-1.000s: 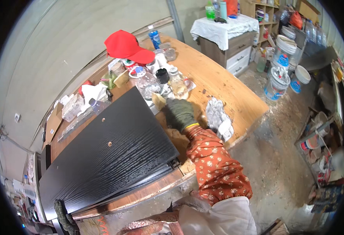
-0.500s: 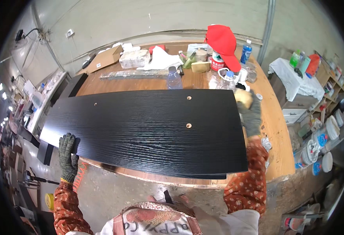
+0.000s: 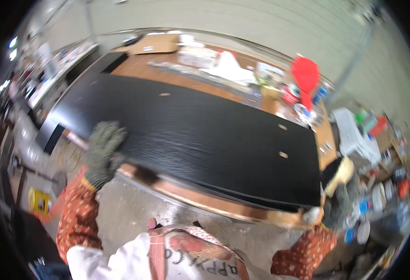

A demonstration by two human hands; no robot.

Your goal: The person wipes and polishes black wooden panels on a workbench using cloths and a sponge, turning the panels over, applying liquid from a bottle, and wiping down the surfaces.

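Note:
A long black wood-grain panel (image 3: 205, 135) with several small holes lies across the wooden table. Another black board shows beneath its near edge. My left hand (image 3: 104, 147), in a grey knit glove, rests on the panel's near edge toward the left, fingers stretched out; blur softens their outline. Just off the right end of the panel, my right hand (image 3: 341, 205), also gloved, is closed on what looks like a hand brush (image 3: 340, 176) with a pale back and a black side. The brush appears apart from the panel's surface.
Along the table's back are a cardboard piece (image 3: 156, 44), white cloth (image 3: 230, 69), a red cap (image 3: 304, 77) and bottles. At right stands a cloth-covered cabinet (image 3: 354, 135) beside shelves and tubs. A yellow bucket (image 3: 39, 200) is on the floor at left.
My view has turned and tilted, so the panel slants down to the right. My right hand has come from beside the panel's far right corner to its near right end, holding the brush.

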